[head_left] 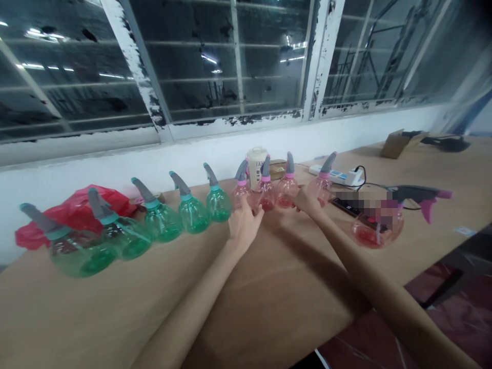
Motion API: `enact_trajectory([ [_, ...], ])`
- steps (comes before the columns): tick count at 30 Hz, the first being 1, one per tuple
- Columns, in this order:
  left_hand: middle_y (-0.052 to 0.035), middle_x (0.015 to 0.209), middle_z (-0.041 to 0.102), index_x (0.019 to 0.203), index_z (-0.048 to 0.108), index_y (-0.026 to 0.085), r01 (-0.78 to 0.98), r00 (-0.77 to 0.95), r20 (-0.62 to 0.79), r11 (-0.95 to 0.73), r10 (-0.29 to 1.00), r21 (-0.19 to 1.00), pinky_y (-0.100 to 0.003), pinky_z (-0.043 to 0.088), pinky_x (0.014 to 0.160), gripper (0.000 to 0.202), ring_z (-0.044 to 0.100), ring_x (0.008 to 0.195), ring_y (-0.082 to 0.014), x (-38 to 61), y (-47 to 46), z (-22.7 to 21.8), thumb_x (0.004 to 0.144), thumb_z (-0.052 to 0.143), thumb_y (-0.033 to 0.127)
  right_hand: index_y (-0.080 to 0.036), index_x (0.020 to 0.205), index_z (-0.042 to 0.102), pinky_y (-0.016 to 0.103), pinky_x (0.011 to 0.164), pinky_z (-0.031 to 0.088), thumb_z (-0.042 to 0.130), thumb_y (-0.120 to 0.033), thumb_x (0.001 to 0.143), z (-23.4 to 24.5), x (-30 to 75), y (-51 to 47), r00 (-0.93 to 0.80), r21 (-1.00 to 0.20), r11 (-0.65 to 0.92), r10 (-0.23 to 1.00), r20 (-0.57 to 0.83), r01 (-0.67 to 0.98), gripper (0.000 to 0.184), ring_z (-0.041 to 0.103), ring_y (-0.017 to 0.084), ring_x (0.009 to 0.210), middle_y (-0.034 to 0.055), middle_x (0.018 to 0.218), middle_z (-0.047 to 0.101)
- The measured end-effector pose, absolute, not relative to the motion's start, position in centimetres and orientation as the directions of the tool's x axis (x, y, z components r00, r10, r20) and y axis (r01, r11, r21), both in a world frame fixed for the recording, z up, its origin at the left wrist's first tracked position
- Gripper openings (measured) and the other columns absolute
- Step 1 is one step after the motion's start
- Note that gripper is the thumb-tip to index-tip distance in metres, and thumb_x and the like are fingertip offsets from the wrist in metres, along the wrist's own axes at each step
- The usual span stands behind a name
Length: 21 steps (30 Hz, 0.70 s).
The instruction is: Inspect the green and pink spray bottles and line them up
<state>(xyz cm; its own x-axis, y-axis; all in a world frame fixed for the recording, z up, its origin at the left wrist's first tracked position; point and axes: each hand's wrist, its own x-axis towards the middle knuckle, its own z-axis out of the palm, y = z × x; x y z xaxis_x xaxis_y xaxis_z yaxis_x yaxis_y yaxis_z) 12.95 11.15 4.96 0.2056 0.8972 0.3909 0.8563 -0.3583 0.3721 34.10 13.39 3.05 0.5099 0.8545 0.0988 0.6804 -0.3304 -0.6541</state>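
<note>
A blur patch hides most of the pink bottle (378, 228) lying far right. Your right hand (306, 201) rests against the 3rd pink sprayer (286, 192) in the row along the wall (192, 154); its fingers are hidden, so its grip cannot be told. Your left hand (245, 224), arm outstretched, fingers loose and unclenched, touches the 2nd pink sprayer (266, 197).

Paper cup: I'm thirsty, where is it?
Head view, centre: the paper cup stands behind the pink spray bottles, by the wall, just beyond the left hand.
</note>
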Motion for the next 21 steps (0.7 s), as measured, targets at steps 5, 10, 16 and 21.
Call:
enact_trajectory([
  [5, -0.0083, 0.091, 0.068, 0.127, 0.037, 0.018, 0.848, 0.215, 0.4, -0.373, 0.891, 0.377, -0.031, 0.047, 0.067, 0.048, 0.066, 0.078, -0.0235, 13.0, 11.0, 4.9, 0.087, 0.046, 0.042, -0.003, 0.135, 0.029, 0.026, 0.05, 0.045, 0.063, -0.049, 0.072, 3.4, 35.3, 14.0, 0.503, -0.659, -0.336, 0.861, 0.074, 0.673, 0.085, 0.06, 0.016, 0.048, 0.0073, 0.067, 0.067],
  [10, -0.0092, 0.092, 0.068, 0.127, 0.036, 0.017, 0.858, 0.219, 0.373, -0.36, 0.902, 0.366, -0.031, 0.047, 0.069, 0.049, 0.065, 0.081, -0.0238, 13.0, 11.1, 5.0, 0.086, 0.048, 0.042, -0.007, 0.128, 0.043, 0.024, 0.048, 0.043, 0.062, -0.053, 0.071, 3.1, 35.8, 14.9, 0.479, -0.653, -0.325, 0.875, 0.066, 0.684, 0.076, 0.06, 0.016, 0.05, 0.0074, 0.066, 0.067],
  [16, -0.0076, 0.087, 0.069, 0.125, 0.039, 0.017, 0.854, 0.264, 0.357, -0.389, 0.896, 0.345, -0.032, 0.047, 0.071, 0.044, 0.065, 0.083, -0.0237, 13.5, 10.8, 4.0, 0.087, 0.048, 0.037, -0.005, 0.127, 0.041, 0.026, 0.054, 0.046, 0.062, -0.056, 0.071, 3.2, 35.5, 13.2, 0.502, -0.654, -0.322, 0.859, 0.102, 0.684, 0.078, 0.061, 0.015, 0.048, 0.0045, 0.063, 0.066],
  [21, -0.0038, 0.081, 0.068, 0.124, 0.041, 0.02, 0.821, 0.329, 0.32, -0.436, 0.889, 0.367, -0.031, 0.047, 0.069, 0.041, 0.066, 0.076, -0.0224, 14.0, 10.2, 1.7, 0.088, 0.046, 0.039, -0.011, 0.119, 0.046, 0.032, 0.066, 0.048, 0.056, -0.057, 0.075, 3.1, 38.0, 9.5, 0.575, -0.632, -0.337, 0.79, 0.214, 0.698, 0.064, 0.066, 0.021, 0.066, 0.0085, 0.079, 0.068],
])
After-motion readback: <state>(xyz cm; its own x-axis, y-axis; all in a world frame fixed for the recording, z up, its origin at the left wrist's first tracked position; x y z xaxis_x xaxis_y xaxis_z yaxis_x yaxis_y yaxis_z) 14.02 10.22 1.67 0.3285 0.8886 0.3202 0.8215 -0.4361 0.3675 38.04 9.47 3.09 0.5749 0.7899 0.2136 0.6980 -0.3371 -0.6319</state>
